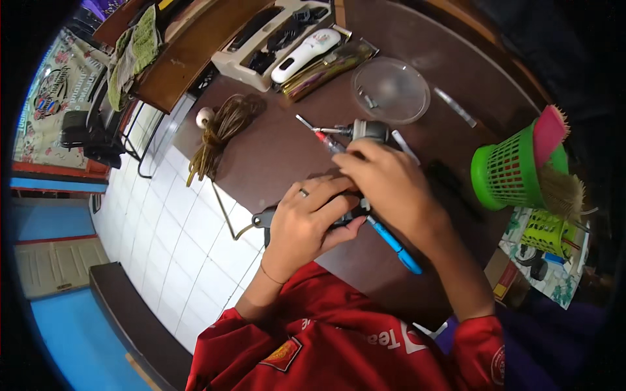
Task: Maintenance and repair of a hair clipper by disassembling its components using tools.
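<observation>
My left hand (306, 218) is wrapped round a dark corded device (261, 220), mostly hidden under my fingers. A brown cord leaves its left end and runs to a bundled coil (228, 127). My right hand (394, 186) is closed over the device's far right side, fingertips together; what they pinch is hidden. A screwdriver with a red and clear handle (329, 141) points up and left, its handle end meeting my right fingertips. Beyond them lies a black and grey part (370, 131). A blue pen-like tool (396, 246) lies beneath my right wrist.
A round clear lid (398, 88) holds small pieces. Behind it are a white hair clipper (310, 53) and a beige tray (241, 65). At the right stands a green basket (508, 169) with brushes. The brown table's edge borders white floor tiles (173, 241) on the left.
</observation>
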`<state>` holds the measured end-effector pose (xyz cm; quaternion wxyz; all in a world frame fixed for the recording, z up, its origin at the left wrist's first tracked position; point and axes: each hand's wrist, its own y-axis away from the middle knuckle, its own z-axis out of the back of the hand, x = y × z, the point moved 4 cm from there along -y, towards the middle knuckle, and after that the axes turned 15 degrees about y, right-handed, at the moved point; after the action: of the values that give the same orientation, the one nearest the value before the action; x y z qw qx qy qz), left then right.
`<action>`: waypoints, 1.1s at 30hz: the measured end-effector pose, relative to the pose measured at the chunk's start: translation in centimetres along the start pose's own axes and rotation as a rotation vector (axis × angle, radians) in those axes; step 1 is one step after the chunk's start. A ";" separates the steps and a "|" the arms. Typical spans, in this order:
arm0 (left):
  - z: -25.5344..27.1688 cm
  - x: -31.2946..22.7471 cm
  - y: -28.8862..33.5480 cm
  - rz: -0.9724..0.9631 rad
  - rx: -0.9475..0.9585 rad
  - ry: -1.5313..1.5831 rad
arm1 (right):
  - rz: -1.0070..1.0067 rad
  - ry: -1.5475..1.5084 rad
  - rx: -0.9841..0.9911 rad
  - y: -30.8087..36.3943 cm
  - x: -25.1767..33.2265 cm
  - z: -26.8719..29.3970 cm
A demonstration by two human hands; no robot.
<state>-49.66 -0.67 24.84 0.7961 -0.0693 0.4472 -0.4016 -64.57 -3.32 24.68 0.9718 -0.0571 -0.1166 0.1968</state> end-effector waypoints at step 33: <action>0.3 0.0 0.3 -0.038 -0.059 -0.027 | 0.316 0.221 -0.306 -2.9 0.4 -0.3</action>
<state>-49.29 -0.57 24.87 0.7920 -0.1064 0.4469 -0.4022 -63.05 -5.86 24.89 0.9159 -0.2421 -0.0277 0.3190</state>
